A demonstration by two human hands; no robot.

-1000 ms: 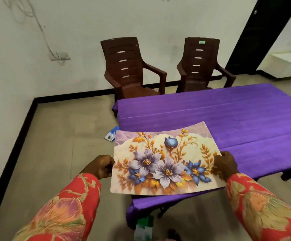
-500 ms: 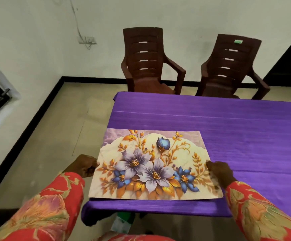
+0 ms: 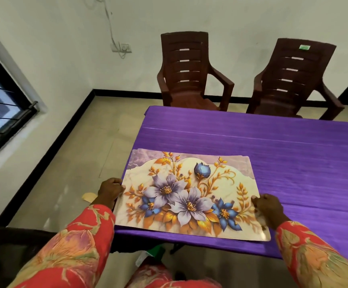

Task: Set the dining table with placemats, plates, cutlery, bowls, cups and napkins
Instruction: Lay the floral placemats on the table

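The floral placemat, gripped at its short edges by the left hand and right hand, has been lowered flat onto the purple worktop's near corner, two brown chairs seen beyond.

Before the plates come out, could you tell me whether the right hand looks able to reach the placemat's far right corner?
Probably yes: the right hand already holds the placemat at its right edge, and only bare tablecloth lies beyond.

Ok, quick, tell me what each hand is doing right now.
Left hand: fingers curled, gripping the left edge of the placemat.
Right hand: fingers curled, holding the placemat's right edge.
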